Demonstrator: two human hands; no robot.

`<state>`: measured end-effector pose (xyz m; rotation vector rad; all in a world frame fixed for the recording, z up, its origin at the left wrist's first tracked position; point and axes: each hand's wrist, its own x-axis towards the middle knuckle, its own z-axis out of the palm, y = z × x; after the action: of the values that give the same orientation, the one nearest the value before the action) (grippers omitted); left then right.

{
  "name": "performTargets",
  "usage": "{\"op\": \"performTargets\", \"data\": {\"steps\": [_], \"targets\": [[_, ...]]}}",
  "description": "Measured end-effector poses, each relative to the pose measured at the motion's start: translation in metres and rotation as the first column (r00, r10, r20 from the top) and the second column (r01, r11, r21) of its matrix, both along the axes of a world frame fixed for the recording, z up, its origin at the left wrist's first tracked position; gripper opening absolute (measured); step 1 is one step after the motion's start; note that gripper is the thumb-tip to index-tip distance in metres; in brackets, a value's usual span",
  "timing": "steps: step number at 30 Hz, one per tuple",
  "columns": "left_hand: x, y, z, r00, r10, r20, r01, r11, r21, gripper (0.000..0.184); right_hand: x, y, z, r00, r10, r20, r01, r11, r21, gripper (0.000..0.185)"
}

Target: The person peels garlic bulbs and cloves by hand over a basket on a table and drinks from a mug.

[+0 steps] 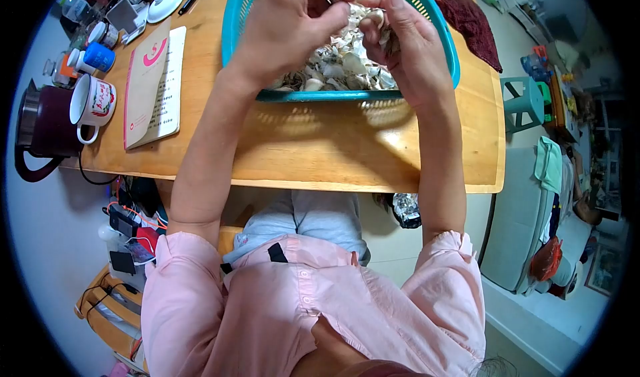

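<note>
A teal plastic basket (pixel 347 96) on the wooden table holds many pale, papery pieces (pixel 353 64) that look like garlic cloves and skins. Over its left part, my left hand (pixel 293 27) has its fingers curled in towards the thumb; anything between the fingertips is too hidden to make out. My right hand (pixel 417 50), over the right part of the basket, is closed around a pale clove-like piece (pixel 375 19), with more darker material partly hidden in the palm. The fingertips of both hands are close together above the basket.
Left of the basket on the table (pixel 320 150) lie a booklet (pixel 147 87), a white mug (pixel 92 104), a dark kettle (pixel 53 120), a blue bottle (pixel 99 57) and a white lid (pixel 165 5). A dark red cloth (pixel 470 27) lies at the right; a green stool (pixel 522 104) stands beyond the edge.
</note>
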<state>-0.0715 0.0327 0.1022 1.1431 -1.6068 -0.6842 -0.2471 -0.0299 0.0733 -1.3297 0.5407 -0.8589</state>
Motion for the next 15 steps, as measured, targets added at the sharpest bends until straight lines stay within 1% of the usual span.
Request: {"op": "performTargets", "data": {"steps": [1, 2, 3, 5, 7, 8, 9, 11, 12, 13, 14, 15], "targets": [[0.000, -0.001, -0.003, 1.000, 0.001, 0.000, -0.001, 1.000, 0.001, 0.009, 0.001, 0.001, 0.000, 0.998, -0.061, 0.025, 0.060, 0.997, 0.038, 0.034], [-0.001, -0.003, -0.009, 0.998, 0.060, -0.027, -0.060, 0.998, -0.003, 0.008, 0.000, -0.001, -0.001, 0.999, -0.028, 0.022, 0.027, 0.998, 0.062, 0.040], [-0.001, -0.006, -0.014, 0.991, 0.118, -0.056, -0.119, 0.993, -0.007, 0.008, -0.001, -0.003, -0.001, 0.999, -0.028, 0.021, 0.027, 0.998, 0.062, 0.040], [0.000, -0.009, -0.015, 0.990, 0.137, -0.031, -0.137, 0.990, -0.010, 0.008, -0.002, -0.005, -0.001, 0.998, 0.064, 0.020, -0.065, 0.997, 0.038, 0.040], [0.001, -0.006, -0.010, 0.973, 0.174, 0.149, -0.145, 0.972, -0.187, 0.010, -0.006, -0.006, -0.002, 0.998, 0.059, 0.019, -0.060, 0.997, 0.052, 0.039], [0.002, -0.011, -0.015, 0.973, 0.174, 0.149, -0.145, 0.972, -0.186, 0.010, -0.006, -0.005, -0.001, 0.999, 0.051, 0.016, -0.052, 0.996, 0.065, 0.038], [0.003, -0.018, -0.022, 0.978, 0.156, 0.139, -0.101, 0.934, -0.342, 0.011, -0.005, -0.003, 0.001, 0.999, 0.051, 0.015, -0.052, 0.996, 0.066, 0.038], [0.004, -0.021, -0.025, 0.982, 0.138, 0.131, -0.057, 0.870, -0.489, 0.012, -0.002, 0.000, 0.004, 1.000, 0.003, 0.007, -0.004, 0.990, 0.140, 0.046], [0.002, -0.017, -0.022, 0.984, 0.089, 0.156, -0.013, 0.902, -0.431, 0.012, -0.002, 0.000, 0.003, 1.000, -0.013, 0.003, 0.012, 0.986, 0.164, 0.049], [0.000, -0.015, -0.018, 0.983, 0.038, 0.179, 0.032, 0.928, -0.371, 0.013, -0.005, -0.004, -0.003, 0.999, 0.020, 0.051, -0.027, 0.989, 0.149, 0.053], [0.000, -0.017, -0.021, 0.972, 0.010, 0.235, 0.096, 0.897, -0.432, 0.020, -0.006, -0.006, -0.007, 0.994, 0.052, 0.097, -0.065, 0.989, 0.131, 0.058], [-0.004, -0.014, -0.017, 0.972, 0.009, 0.235, 0.096, 0.897, -0.432, 0.020, 0.000, 0.001, 0.004, 0.994, 0.052, 0.097, -0.065, 0.989, 0.132, 0.058]]}}
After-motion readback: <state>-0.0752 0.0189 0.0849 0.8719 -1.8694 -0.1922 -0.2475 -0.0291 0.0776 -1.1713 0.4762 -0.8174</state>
